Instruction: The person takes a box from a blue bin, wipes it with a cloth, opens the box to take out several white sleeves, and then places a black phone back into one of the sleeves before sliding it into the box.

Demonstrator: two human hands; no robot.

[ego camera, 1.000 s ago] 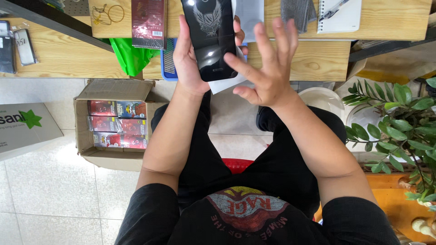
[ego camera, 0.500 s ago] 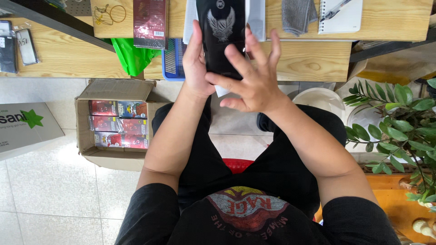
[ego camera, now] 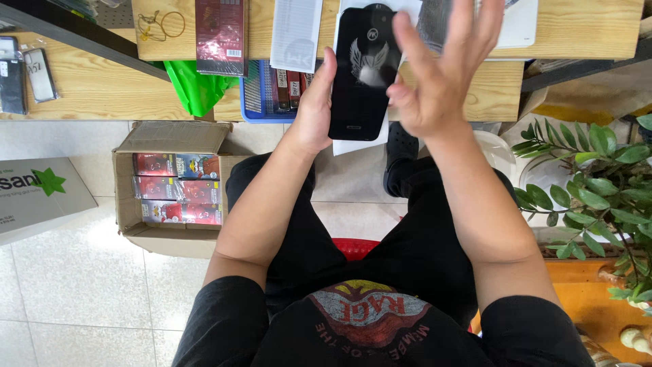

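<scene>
Above the lap, left hand [ego camera: 314, 109] fingers clamp the black phone's [ego camera: 363, 71] left edge, upright before the desk [ego camera: 88, 88]; right hand [ego camera: 438, 75] fingers spread, thumb brushing its right edge (open air below).

**Dressed in black, arms bare**

A black short-sleeved T-shirt [ego camera: 370, 333] fills the bottom centre of the frame, its chest print a round red, yellow and grey emblem ringed with lettering. Black trousers [ego camera: 305, 224] cover both legs at mid-frame. Both forearms are uncovered, without watch or rings.
</scene>
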